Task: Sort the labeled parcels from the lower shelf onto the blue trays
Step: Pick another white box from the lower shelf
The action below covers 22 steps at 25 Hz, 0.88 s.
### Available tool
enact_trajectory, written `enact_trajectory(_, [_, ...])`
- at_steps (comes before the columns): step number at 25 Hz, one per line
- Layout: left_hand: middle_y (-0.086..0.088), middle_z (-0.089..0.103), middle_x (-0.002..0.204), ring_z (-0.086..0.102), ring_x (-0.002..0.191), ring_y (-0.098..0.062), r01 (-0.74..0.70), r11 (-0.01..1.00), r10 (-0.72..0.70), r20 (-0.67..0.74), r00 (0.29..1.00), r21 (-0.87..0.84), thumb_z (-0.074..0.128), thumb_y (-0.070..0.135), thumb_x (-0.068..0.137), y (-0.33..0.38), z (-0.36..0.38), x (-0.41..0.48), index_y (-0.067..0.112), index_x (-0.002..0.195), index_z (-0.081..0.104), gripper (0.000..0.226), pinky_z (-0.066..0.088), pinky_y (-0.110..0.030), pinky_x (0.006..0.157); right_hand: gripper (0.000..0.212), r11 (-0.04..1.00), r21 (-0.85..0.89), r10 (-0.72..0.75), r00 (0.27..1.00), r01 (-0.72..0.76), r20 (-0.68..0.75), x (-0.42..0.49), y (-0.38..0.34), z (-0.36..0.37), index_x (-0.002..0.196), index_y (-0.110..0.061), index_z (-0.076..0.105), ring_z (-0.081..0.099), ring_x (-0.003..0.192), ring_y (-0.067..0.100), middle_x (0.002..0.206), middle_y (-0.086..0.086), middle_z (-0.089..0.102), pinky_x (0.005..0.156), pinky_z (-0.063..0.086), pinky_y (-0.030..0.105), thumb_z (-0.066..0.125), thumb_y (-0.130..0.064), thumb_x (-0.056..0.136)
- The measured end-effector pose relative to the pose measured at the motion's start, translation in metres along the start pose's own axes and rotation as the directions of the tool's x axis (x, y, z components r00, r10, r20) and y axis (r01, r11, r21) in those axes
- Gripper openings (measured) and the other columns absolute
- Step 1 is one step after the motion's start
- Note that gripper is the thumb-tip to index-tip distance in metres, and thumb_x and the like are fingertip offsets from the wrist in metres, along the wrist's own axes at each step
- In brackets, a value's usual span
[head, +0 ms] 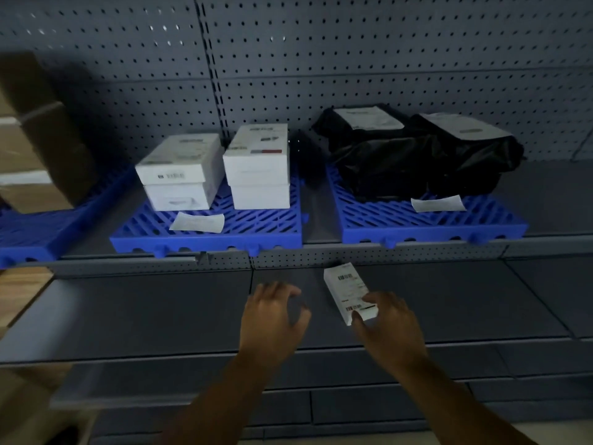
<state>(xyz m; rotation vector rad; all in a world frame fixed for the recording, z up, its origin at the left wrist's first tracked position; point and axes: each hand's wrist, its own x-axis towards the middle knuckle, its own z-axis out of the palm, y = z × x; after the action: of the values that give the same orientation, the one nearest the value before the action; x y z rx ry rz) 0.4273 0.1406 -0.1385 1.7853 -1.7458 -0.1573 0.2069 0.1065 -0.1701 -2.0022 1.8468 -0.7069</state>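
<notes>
Head view: I'm reading this as the pick step. The right hand point(390, 326) is gripping the near end of the small white rectangular parcel with barcode labels point(349, 293), thumb and fingers curling round it. The parcel is sitting over the grey metal lower shelf point(160, 316), toward its back edge; I can't tell whether it's lifted. The left hand point(272, 316) is hovering beside it, loosely curled and holding nothing.

Next I'm expecting a lift clear, then a choice: the middle blue slatted plastic tray point(208, 242) is carrying white cartons point(258, 165), and the right blue slatted tray point(433, 229) is carrying black plastic bags point(417, 155).

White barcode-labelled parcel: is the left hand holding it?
No, only the right hand grips the white barcode-labelled parcel; the left hand hovers empty beside it.
</notes>
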Motion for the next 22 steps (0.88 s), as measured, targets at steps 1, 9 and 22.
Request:
enact_trajectory(1, [0.002, 0.071, 0.108, 0.06, 0.108, -0.023, 0.01, 1.0, -0.01, -0.002, 1.0, -0.017, 0.068, 0.034, 0.085, -0.009, 0.017, 0.005, 0.021, 0.109, 0.072, 0.027, 0.049, -0.038, 0.092, 0.044, 1.0, -0.006, 0.021, 1.0, -0.021, 0.008, 0.013, 0.012, 0.014, 0.125, -0.016, 0.065, 0.06, 0.115, 0.026, 0.124, 0.006, 0.068, 0.094, 0.054, 0.046, 0.075, -0.036, 0.087])
enact_trajectory(9, [-0.003, 0.072, 0.108, 0.062, 0.106, -0.025, 0.019, 0.998, -0.023, -0.064, 0.998, -0.065, 0.072, 0.025, 0.087, -0.089, 0.146, 0.009, 0.017, 0.108, 0.073, 0.022, 0.052, -0.041, 0.089, 0.102, 0.96, -0.117, 0.259, 0.966, -0.256, 0.015, 0.125, 0.121, 0.142, 0.154, -0.005, 0.036, 0.039, 0.142, 0.04, 0.156, 0.02, 0.043, 0.113, 0.034, 0.05, 0.062, -0.074, 0.083])
enact_trajectory(22, [-0.002, 0.071, 0.098, 0.065, 0.093, -0.028, 0.112, 0.992, -0.111, -0.025, 0.994, 0.051, 0.076, 0.018, 0.08, -0.114, 0.1, -0.014, 0.02, 0.091, 0.075, 0.011, 0.055, -0.039, 0.076, 0.046, 0.842, 0.468, 0.351, 0.931, -0.268, -0.099, 0.094, 0.087, 0.18, 0.108, -0.011, 0.069, 0.071, 0.09, 0.029, 0.103, 0.009, 0.069, 0.06, 0.059, 0.034, 0.082, -0.046, 0.081])
